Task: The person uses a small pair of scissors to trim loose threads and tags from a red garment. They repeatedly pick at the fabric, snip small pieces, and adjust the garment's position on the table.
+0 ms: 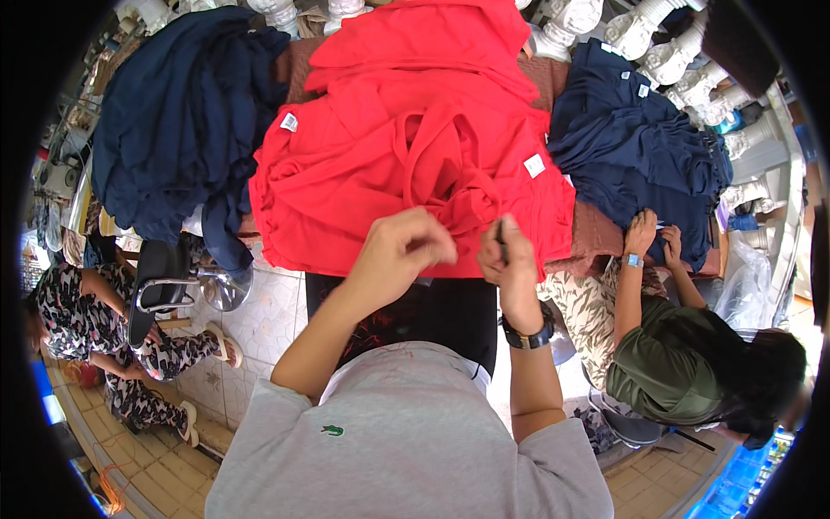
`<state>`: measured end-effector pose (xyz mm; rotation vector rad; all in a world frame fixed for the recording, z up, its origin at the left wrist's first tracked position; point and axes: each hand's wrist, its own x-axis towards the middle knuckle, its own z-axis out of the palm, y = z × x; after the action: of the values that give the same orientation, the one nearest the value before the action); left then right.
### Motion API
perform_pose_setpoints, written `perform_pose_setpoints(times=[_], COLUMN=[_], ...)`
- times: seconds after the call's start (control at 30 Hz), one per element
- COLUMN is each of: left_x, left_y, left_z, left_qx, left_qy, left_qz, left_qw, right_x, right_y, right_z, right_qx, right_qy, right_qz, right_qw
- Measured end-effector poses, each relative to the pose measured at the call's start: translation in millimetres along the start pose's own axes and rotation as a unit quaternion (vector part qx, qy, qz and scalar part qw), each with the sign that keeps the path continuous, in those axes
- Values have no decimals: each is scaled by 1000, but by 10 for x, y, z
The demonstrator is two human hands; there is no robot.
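— Red cloth is filling the middle of the bench: a pile of red shirts, with the top one bunching at the near edge, right in front of the person.

— And the hands?

— The left hand is curling onto the bunched red fabric, fingers pinching together on a fold. The right hand is sitting just beside it, fingers clamping a small dark tool that is standing roughly upright, its tip touching or nearly touching the same fold. What kind of tool it is cannot be told.

— Which hand is nearer the cloth?

— Both are at it; the fold is lying between them, slightly ahead, with the shirt stretching away from the person.

— Around them?

— Navy garments are heaping on the left and another navy stack on the right, where a co-worker in a green top is handling them. Someone in patterned trousers is sitting on the tiled floor at the left.
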<state>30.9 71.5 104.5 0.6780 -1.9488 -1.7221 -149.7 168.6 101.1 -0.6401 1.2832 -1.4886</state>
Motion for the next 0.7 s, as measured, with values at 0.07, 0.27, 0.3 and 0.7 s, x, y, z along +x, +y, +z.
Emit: perform_pose_setpoints(times=[0.07, 0.27, 0.3, 0.7], left_x=[-235, 31, 100, 485], left_y=[186, 127, 98, 102], left_z=[-218, 156, 221, -310], left_qx=[143, 229, 227, -225], left_qy=[-186, 184, 178, 14], left_qz=[-57, 203, 186, 12], left_qw=[970, 934, 939, 974], right_x=[-87, 13, 45, 268], right_y=[-66, -104, -109, -114], right_z=[-166, -60, -23, -60], right_qx=[-43, -132, -128, -240], right_qy=[39, 56, 39, 5], right_qz=[-47, -178, -171, -180], right_qw=[997, 973, 976, 954])
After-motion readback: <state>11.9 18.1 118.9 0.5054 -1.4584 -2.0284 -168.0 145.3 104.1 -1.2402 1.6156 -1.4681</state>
